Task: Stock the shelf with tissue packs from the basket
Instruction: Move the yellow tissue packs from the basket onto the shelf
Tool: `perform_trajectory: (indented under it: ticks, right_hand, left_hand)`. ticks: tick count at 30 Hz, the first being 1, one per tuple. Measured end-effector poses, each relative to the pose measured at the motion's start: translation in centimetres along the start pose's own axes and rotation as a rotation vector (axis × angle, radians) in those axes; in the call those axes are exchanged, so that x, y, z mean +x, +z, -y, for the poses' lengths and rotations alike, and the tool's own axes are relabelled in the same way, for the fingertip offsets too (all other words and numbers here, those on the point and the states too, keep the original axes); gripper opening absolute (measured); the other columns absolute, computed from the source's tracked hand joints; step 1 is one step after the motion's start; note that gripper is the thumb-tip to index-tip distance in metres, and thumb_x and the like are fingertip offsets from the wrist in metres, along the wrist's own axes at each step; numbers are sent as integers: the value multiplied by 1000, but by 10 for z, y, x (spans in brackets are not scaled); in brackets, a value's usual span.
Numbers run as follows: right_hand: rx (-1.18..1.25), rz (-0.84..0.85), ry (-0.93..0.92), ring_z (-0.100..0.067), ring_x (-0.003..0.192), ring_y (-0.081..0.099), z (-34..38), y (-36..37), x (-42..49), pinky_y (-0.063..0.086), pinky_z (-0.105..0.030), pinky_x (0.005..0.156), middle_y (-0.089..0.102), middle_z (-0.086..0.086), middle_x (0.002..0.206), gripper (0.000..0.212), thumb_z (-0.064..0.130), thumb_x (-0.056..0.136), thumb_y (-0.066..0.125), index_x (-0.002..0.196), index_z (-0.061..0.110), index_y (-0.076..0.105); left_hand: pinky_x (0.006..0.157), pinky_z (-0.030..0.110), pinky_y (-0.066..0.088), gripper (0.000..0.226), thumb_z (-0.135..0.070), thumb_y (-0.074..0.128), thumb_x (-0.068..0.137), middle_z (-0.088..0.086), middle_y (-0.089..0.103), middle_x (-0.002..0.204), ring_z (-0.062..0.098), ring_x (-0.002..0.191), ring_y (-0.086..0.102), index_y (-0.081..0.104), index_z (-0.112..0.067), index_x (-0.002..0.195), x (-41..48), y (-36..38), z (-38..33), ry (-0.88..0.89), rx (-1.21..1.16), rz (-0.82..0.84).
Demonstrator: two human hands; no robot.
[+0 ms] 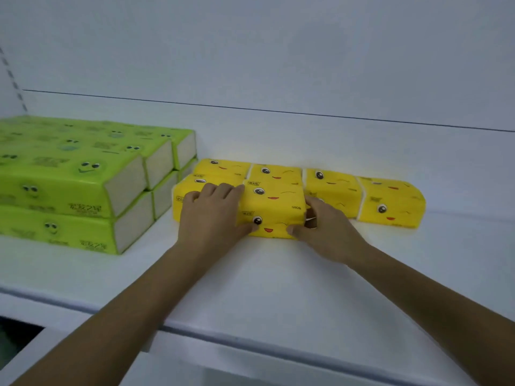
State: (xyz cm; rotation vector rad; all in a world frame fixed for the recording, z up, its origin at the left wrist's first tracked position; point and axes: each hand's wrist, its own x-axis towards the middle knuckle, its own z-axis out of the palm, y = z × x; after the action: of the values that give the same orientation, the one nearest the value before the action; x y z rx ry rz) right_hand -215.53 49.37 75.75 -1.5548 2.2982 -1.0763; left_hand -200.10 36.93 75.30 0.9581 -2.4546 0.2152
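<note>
Squarely on the white shelf (278,274), lying flat in the near row of yellow packs: the front yellow tissue pack (271,207). Touching it on the left, a neighbouring yellow pack (178,200); directly behind it, a rear yellow pack (276,171). Over the neighbour's top, the left grip (211,215), released, fingers laid fairly straight and thumb pressed against the front pack's near left corner. At the same pack's right end, the right grip (326,227), grasping it with fingers curled at the side and thumb on the near lower edge. Further right, the rightmost yellow pack (390,201). At far left, just beside the yellow rows, green tissue packs (69,185) stacked two high.
</note>
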Motion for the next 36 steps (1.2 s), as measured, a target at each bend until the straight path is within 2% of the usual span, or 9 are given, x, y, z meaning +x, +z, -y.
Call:
perform_trajectory:
  ticks: [8,12,14,17,23,27,29,33,36]
  right_hand:
    - [3,-33,50,-16,104,58,4,4,-7,39,-21,81,60,-1,123,56,23,84,70,134,16,45]
    - [42,-123,119,-19,136,38,30,10,-36,33,-34,109,40,-3,148,75,33,82,69,145,12,32]
    - [182,-228,116,-13,139,33,72,27,-61,29,-38,114,32,-1,153,78,31,84,67,149,14,26]
    - [584,-278,-49,-5,127,46,162,84,-99,37,-34,110,48,1,142,61,16,84,67,139,16,42]
    - [728,340,-175,0,128,45,301,256,-156,41,-23,104,45,7,143,64,25,85,66,142,19,39]
    - [725,636,-78,10,104,55,355,357,-193,44,0,73,59,9,125,50,24,88,64,135,19,49]
    - [714,735,-23,12,96,55,373,407,-208,43,1,65,61,9,119,44,21,90,62,133,18,52]
    - [663,913,37,12,94,54,399,502,-223,46,-1,72,60,15,112,40,21,90,61,129,19,55]
    - [629,995,116,3,102,57,409,564,-212,46,-15,87,60,16,109,37,22,90,63,126,19,57]
  left_hand:
    - [106,32,31,84,-50,58,85,-3,22,155,17,139,25,13,-23,150,-20,-16,5,80,-136,43]
    - [85,33,52,75,-47,68,77,3,52,138,21,122,52,44,-13,139,-83,-41,42,165,-190,-133]
    - [71,28,55,70,-50,63,73,0,60,127,14,113,52,52,-14,131,-117,-53,74,122,-212,-189]
    - [78,30,53,71,-55,57,73,0,59,127,8,113,42,51,-16,132,-175,-77,128,7,-279,-187]
    - [98,30,39,80,-62,53,75,2,50,138,18,124,46,39,-19,141,-328,-137,279,-348,-200,-158]
    - [98,33,41,75,-40,70,79,1,49,139,18,125,49,36,-19,143,-435,-163,366,-718,-223,-92]
    - [96,34,43,74,-38,69,80,1,52,134,18,121,52,36,-19,143,-479,-166,396,-876,-253,-71]
    - [97,36,44,74,-36,68,80,1,50,137,17,121,51,35,-18,144,-545,-150,448,-1115,-351,-70]
    - [95,32,43,75,-39,66,81,-1,48,139,16,123,49,31,-20,145,-576,-124,487,-1228,-406,-8]
